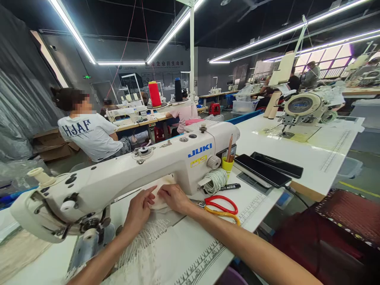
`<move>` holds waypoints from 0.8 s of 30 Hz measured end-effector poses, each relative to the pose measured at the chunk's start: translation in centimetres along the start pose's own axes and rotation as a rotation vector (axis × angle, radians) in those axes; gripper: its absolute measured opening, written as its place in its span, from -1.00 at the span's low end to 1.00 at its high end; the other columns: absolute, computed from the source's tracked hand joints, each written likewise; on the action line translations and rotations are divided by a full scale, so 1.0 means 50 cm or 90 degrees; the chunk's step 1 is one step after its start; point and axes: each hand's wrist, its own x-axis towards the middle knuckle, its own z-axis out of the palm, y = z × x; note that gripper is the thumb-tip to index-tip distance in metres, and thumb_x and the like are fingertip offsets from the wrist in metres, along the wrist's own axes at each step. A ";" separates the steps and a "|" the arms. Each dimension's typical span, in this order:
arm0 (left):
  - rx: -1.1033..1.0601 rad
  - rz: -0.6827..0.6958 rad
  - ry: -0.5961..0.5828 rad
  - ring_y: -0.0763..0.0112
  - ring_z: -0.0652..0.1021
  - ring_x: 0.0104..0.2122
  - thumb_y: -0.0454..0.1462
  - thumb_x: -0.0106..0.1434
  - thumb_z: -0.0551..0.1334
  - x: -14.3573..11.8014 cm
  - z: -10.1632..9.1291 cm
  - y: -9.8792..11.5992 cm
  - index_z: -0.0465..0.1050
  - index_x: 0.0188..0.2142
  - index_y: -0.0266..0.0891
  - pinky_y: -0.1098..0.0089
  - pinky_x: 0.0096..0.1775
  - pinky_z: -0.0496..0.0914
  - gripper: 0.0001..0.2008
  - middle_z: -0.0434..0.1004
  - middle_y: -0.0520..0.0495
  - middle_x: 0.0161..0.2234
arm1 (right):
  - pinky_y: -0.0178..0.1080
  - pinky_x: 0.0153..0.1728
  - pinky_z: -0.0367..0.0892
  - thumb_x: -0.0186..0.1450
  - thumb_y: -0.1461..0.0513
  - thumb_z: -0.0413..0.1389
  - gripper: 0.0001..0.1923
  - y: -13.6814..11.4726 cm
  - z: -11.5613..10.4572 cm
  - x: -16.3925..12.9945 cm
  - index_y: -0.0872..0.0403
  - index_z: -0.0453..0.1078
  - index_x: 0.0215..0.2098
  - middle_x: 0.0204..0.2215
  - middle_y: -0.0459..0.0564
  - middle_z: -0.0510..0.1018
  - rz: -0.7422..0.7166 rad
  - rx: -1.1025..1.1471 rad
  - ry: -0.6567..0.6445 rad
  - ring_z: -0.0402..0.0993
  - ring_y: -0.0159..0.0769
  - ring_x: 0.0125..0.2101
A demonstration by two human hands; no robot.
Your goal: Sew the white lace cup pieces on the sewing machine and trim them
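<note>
Nearest, a ruler strip [202,263] runs along the table [184,241] edge; the left hand [138,211] and right hand [175,198] lie side by side, fingers flat and pressed on pale cloth [160,198] under the arm of the sewing machine [133,170]; right of them lie scissors [221,206]; beyond, a cord coil [216,180], a pencil cup [228,163], two phones [267,168]; far left, a person [89,130] sits.

We see soft, matt cream cloth [160,198] with a loose fringe, a glossy white enamelled sewing machine [166,162], scissors [221,206] with shiny red and yellow plastic handles, and a smooth white laminate table [208,233].
</note>
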 end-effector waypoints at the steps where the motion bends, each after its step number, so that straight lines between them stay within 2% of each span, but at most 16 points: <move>1: 0.040 0.019 -0.008 0.42 0.47 -0.39 -0.49 0.10 -0.08 -0.002 -0.002 0.001 0.36 0.01 -0.21 0.39 -0.25 0.38 -0.47 0.42 -0.03 -0.32 | -0.38 -0.44 0.09 0.29 0.32 -0.02 -0.76 0.001 0.001 -0.001 0.13 0.42 -0.47 -0.58 -0.11 0.43 0.002 0.005 0.004 0.27 -0.41 -0.51; 7: 0.284 0.071 -0.040 0.30 0.42 -0.24 -0.59 0.05 -0.03 -0.015 -0.019 0.024 0.44 -0.09 -0.17 0.31 -0.17 0.30 -0.47 0.36 -0.08 -0.24 | -0.37 -0.38 0.17 0.25 0.36 -0.01 -0.82 -0.006 -0.007 -0.002 0.12 0.40 -0.45 -0.51 -0.07 0.50 -0.020 0.051 0.082 0.36 -0.37 -0.45; 11: 0.391 0.098 -0.082 0.13 0.31 0.01 -0.61 0.04 0.01 -0.019 -0.017 0.054 0.49 -0.22 -0.21 0.14 -0.01 0.19 -0.55 0.30 -0.18 0.00 | -0.34 -0.31 0.22 0.30 0.36 -0.09 -0.80 -0.019 -0.022 -0.012 0.10 0.34 -0.37 -0.40 -0.02 0.51 -0.095 0.083 0.147 0.38 -0.34 -0.38; 13: 0.417 0.102 -0.114 0.10 0.29 0.05 -0.60 0.06 0.05 -0.016 -0.011 0.065 0.49 -0.27 -0.25 0.10 0.03 0.16 -0.62 0.31 -0.20 0.02 | -0.35 -0.35 0.22 0.33 0.33 -0.13 -0.80 -0.028 -0.036 -0.030 0.09 0.31 -0.35 -0.46 -0.06 0.48 -0.146 0.098 0.158 0.37 -0.36 -0.43; 15: 0.428 0.099 -0.145 0.14 0.37 -0.01 -0.54 0.13 0.12 -0.008 -0.006 0.069 0.48 -0.28 -0.28 0.09 0.04 0.17 -0.75 0.41 -0.18 -0.09 | -0.36 -0.42 0.21 0.36 0.29 -0.15 -0.78 -0.040 -0.062 -0.056 0.09 0.29 -0.34 -0.55 -0.11 0.42 -0.187 0.107 0.171 0.32 -0.39 -0.52; 17: 0.425 0.093 -0.168 0.21 0.43 -0.09 -0.40 0.22 0.18 0.003 -0.002 0.072 0.45 -0.25 -0.30 0.09 0.02 0.23 -0.89 0.46 -0.11 -0.17 | -0.38 -0.45 0.19 0.38 0.26 -0.18 -0.76 -0.055 -0.104 -0.088 0.08 0.30 -0.32 -0.58 -0.13 0.37 -0.217 0.118 0.206 0.28 -0.41 -0.56; 20: 0.391 0.082 -0.159 0.22 0.46 -0.11 -0.25 0.27 0.18 0.012 -0.004 0.088 0.41 -0.21 -0.32 0.05 -0.02 0.28 -0.83 0.46 -0.10 -0.16 | -0.40 -0.51 0.15 0.38 0.24 -0.13 -0.77 -0.081 -0.185 -0.134 0.09 0.34 -0.30 -0.62 -0.16 0.34 -0.283 0.127 0.250 0.23 -0.46 -0.62; 22: 0.344 0.083 -0.124 0.18 0.44 -0.07 -0.34 0.29 0.12 0.003 -0.010 0.120 0.40 -0.18 -0.34 0.05 0.00 0.25 -0.85 0.45 -0.18 -0.13 | -0.42 -0.51 0.14 0.37 0.26 -0.08 -0.79 -0.098 -0.231 -0.160 0.10 0.38 -0.31 -0.59 -0.14 0.42 -0.341 0.082 0.190 0.29 -0.47 -0.60; 24: 0.284 0.099 -0.089 0.21 0.40 -0.02 -0.39 0.32 -0.01 -0.020 -0.019 0.170 0.34 -0.07 -0.33 0.14 0.03 0.24 -0.75 0.42 -0.22 -0.07 | -0.42 -0.49 0.14 0.36 0.26 -0.05 -0.80 -0.114 -0.258 -0.182 0.09 0.41 -0.31 -0.55 -0.12 0.48 -0.371 0.006 0.101 0.35 -0.46 -0.56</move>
